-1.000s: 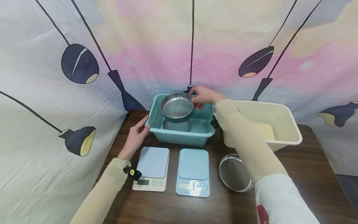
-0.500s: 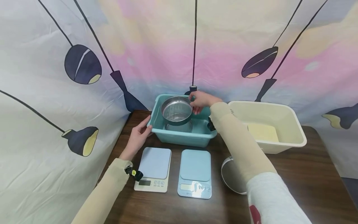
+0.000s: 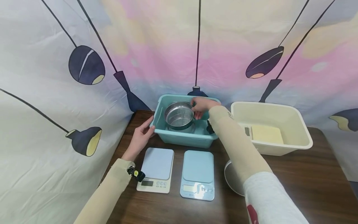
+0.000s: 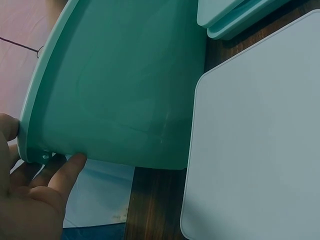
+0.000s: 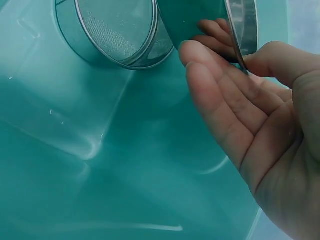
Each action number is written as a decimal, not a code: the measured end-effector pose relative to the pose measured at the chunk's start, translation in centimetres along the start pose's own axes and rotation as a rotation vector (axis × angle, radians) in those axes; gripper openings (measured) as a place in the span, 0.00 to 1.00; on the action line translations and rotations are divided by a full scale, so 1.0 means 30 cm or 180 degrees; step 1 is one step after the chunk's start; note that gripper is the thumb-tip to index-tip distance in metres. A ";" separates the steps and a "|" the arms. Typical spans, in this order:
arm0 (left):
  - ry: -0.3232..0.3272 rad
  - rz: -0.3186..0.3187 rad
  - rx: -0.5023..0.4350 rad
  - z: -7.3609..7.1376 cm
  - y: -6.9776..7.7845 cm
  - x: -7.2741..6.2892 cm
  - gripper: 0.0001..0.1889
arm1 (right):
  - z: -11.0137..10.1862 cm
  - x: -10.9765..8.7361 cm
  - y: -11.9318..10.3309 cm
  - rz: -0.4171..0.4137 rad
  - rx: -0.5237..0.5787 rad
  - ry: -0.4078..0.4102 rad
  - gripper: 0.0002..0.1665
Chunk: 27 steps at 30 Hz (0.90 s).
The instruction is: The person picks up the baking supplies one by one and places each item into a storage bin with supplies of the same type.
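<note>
My right hand (image 3: 202, 106) pinches the rim of a round metal sieve (image 3: 179, 115) between thumb and fingers, inside a teal basin (image 3: 184, 140). A second sieve (image 5: 117, 30) lies on the basin floor, partly hidden under the held one in the head view. In the right wrist view the held sieve (image 5: 200, 17) is tilted, its shiny outer wall facing the fingertips (image 5: 202, 85). At the basin's left front corner my left hand (image 3: 139, 137) grips the rim, with fingers (image 4: 70, 172) tucked beneath it in the left wrist view.
A white kitchen scale (image 3: 158, 166) and a light blue one (image 3: 198, 168) lie before the basin. Right of them a third sieve (image 3: 232, 180) is partly covered by my sleeve. The cream basin (image 3: 279, 149) at right holds a yellow-topped scale (image 3: 267, 133). A printed curtain hangs behind.
My right hand has lowered the held sieve deeper into the teal basin, closer to the sieve below. The left hand keeps its grip on the rim. The view has shifted slightly.
</note>
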<state>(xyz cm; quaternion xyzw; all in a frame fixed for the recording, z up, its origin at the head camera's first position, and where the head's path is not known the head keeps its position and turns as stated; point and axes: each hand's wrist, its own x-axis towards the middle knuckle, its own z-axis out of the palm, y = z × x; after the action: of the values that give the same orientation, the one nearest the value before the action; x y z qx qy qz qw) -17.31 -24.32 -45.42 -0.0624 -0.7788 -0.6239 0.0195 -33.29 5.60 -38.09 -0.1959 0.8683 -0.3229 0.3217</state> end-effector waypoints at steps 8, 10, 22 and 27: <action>-0.0045 -0.0057 0.0014 -0.002 -0.005 0.002 0.28 | 0.021 0.029 0.020 0.0042 -0.0048 -0.0044 0.17; -0.0049 -0.0048 0.0006 -0.003 -0.004 0.002 0.28 | 0.026 0.035 0.023 0.0058 -0.0054 -0.0034 0.16; -0.0025 -0.0037 0.0002 -0.003 0.000 0.000 0.28 | 0.049 0.046 0.018 0.0213 -0.0138 -0.0099 0.20; -0.0035 -0.0037 0.0029 -0.001 0.003 -0.001 0.28 | 0.057 0.054 0.018 0.0235 -0.0148 -0.0102 0.20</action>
<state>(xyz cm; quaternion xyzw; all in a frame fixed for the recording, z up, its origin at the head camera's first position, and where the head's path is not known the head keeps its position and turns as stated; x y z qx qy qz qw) -17.26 -24.35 -45.34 -0.0612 -0.7820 -0.6201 0.0119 -33.34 4.35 -40.17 -0.1763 0.8769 -0.2874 0.3426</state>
